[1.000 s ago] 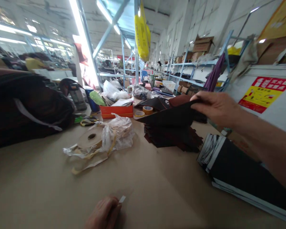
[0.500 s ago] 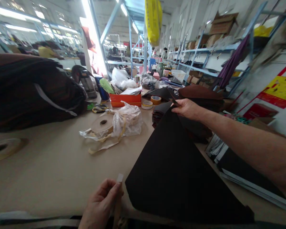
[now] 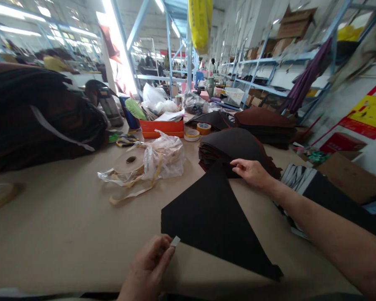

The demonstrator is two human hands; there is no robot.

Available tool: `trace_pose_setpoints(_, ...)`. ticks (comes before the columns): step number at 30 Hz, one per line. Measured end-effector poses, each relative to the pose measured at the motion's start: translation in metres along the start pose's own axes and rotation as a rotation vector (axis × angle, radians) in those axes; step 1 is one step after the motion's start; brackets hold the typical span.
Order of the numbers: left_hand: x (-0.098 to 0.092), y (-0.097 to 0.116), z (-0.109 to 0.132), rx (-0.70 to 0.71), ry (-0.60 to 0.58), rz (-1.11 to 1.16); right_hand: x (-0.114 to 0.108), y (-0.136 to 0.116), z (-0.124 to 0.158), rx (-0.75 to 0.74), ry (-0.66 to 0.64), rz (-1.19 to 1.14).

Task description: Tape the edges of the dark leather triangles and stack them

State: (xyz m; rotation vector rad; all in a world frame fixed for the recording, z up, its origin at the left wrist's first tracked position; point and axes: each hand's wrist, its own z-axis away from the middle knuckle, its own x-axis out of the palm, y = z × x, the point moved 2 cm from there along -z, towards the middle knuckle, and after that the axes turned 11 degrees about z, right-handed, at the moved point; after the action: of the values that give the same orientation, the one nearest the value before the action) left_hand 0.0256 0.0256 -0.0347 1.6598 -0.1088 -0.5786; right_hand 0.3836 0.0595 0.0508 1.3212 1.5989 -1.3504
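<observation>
A black, roughly triangular flat piece of material (image 3: 213,217) lies on the table, its narrow top against a stack of similar dark pieces (image 3: 228,144). My left hand (image 3: 148,263) pinches a short pale strip of tape (image 3: 175,241) between thumb and finger. The tape end sticks out at the lower left edge of the black piece; whether it touches it I cannot tell. Just right of the narrow top is my right hand (image 3: 253,173), its thumb and forefinger slightly parted with nothing visible between them.
On the brown table (image 3: 65,225) a tape roll (image 3: 128,163) sits beside clear plastic wrap (image 3: 167,156). Behind are scissors (image 3: 127,140), an orange box (image 3: 161,128) and smaller tape rolls (image 3: 203,128). A big dark pile (image 3: 34,121) stands left, dark boards (image 3: 338,200) right.
The black piece has come down flat onto the table, and my right hand has let go of its tip and lowered. My left hand moved right with the tape, to the piece's edge.
</observation>
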Motion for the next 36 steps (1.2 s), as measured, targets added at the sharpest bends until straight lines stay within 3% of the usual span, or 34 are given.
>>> trace_pose_setpoints(3,0.002,-0.002,-0.009,0.203,-0.093,-0.284,0.016,-0.004,0.046,-0.118,-0.13,0.049)
trace_pose_setpoints(6,0.004,-0.008,-0.014,0.243,-0.145,-0.452,0.046,-0.01,0.09,-0.167,-0.29,0.138)
trace_pose_setpoints(10,0.004,-0.007,-0.013,0.245,-0.187,-0.503,0.07,-0.014,0.116,-0.109,-0.285,0.268)
trace_pose_setpoints(13,0.006,0.002,-0.007,0.173,-0.234,-0.504,0.071,-0.012,0.107,-0.166,-0.263,0.321)
trace_pose_setpoints(20,0.016,0.023,0.008,0.089,-0.309,-0.492,0.071,-0.008,0.05,-0.281,-0.292,0.269)
trace_pose_setpoints(24,0.013,0.026,0.012,-0.089,-0.32,-0.376,0.063,-0.005,0.033,-0.265,-0.306,0.195)
trace_pose_setpoints(27,0.017,0.032,0.016,-0.241,-0.387,-0.183,0.035,-0.006,0.04,-0.132,-0.193,-0.002)
trace_pose_setpoints(30,0.035,0.046,0.016,-0.335,-0.49,-0.004,0.007,-0.014,0.068,0.04,-0.121,-0.375)
trace_pose_setpoints(33,0.059,0.061,0.013,-0.371,-0.543,0.102,0.002,-0.032,0.108,0.149,-0.289,-0.643)
trace_pose_setpoints(36,0.076,0.069,0.007,-0.358,-0.538,0.107,0.018,-0.051,0.146,0.229,-0.489,-0.814)
